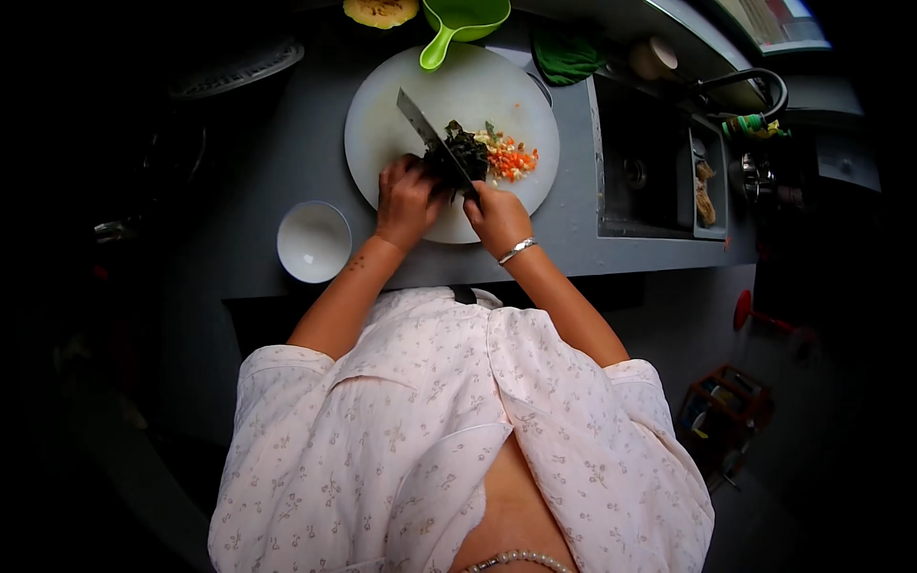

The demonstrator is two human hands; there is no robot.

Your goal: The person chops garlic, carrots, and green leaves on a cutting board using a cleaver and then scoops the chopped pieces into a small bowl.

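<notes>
On a round white cutting board (382, 105) lies a heap of dark leafy food (465, 153), its kind unclear. My right hand (499, 222) is wrapped round the handle of a kitchen knife (420, 121), whose blade slants up and left across the dark heap. Against the heap's left side, my left hand (409, 202) presses down with bent fingers; the fingertips are partly hidden in the dark pieces. Chopped orange and pale bits (513, 159) are piled just right of the heap.
A white bowl (314, 242) stands left of the board on the grey counter (258, 191). A green scoop (466, 19) overlaps the board's far edge, beside a cut melon or squash (380, 10). To the right is a dark sink (642, 162) with a faucet (764, 81).
</notes>
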